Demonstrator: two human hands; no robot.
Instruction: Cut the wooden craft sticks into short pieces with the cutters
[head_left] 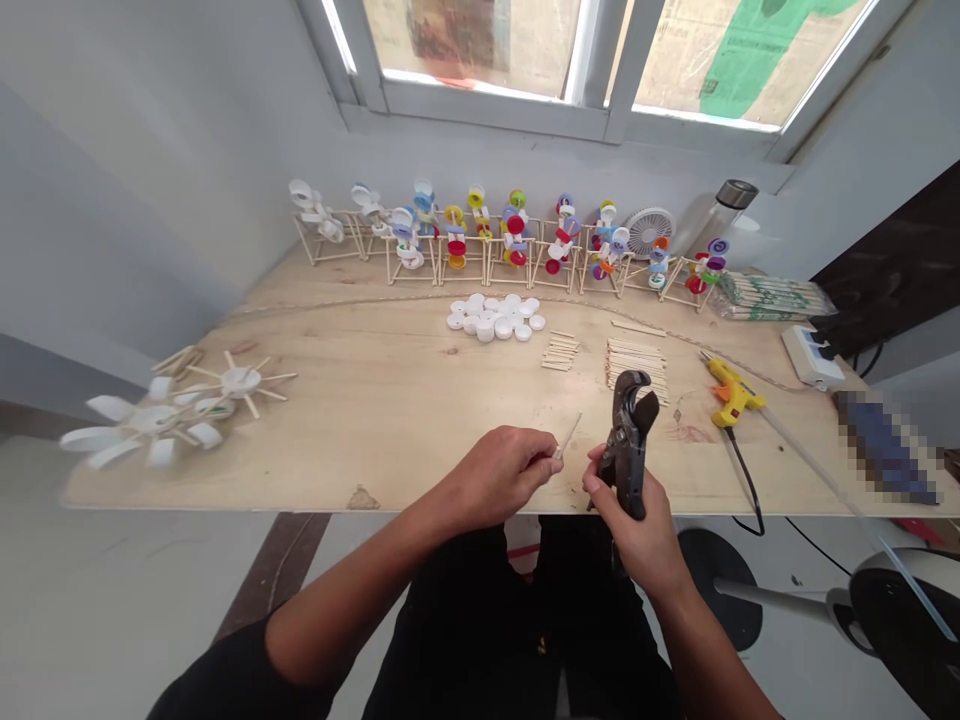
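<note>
Near the front edge of the wooden table [337, 400], my left hand [510, 470] pinches a thin wooden stick [571, 430], which points away and up to the right. Wrapped round the handles of a black pipe cutter [628, 440] is my right hand [645, 530]; the tool stands nearly upright, its hooked jaw and blade apart with nothing between them. Beyond the cutter lie a row of longer cut sticks [634, 365] and a smaller group of short sticks [560, 350]. White bottle caps [495, 316] sit clustered at mid-table.
Several stick frames with coloured-cap wheels [514, 240] line the back wall. White paddle wheels [157, 420] lie at the left. A yellow glue gun [733, 392] with a cord, a power strip [812, 357] and bagged sticks [776, 296] are on the right.
</note>
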